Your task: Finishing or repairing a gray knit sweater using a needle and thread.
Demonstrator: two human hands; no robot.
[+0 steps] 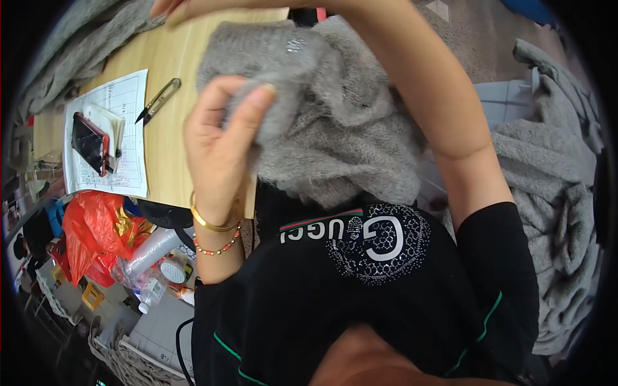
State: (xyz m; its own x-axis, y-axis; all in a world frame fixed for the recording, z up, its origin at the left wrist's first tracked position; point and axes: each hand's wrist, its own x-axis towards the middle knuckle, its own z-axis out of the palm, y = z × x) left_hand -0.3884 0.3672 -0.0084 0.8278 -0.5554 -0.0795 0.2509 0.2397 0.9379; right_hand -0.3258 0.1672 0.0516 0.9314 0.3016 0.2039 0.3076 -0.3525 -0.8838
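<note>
A fuzzy grey knitted garment (335,128) lies bunched on the table edge and over my lap, with a small shiny mark near its far side. My left hand (222,125) pinches a fold of it between thumb and fingers. My right forearm reaches across the far side of the garment. At the upper left edge of the view, my right hand (172,10) is cut off and blurred, above the table near another grey knit pile (96,38); its grip is hidden. Thread snips (159,101) rest on the table, left of my left hand.
A pale wooden table (170,148) carries a printed sheet (132,161) with a dark red-edged phone (91,145) on a small pad. Red plastic bags (96,238) and a clear bottle (152,293) sit at lower left. More grey knits (547,167) hang over a grey bin (505,100) at right.
</note>
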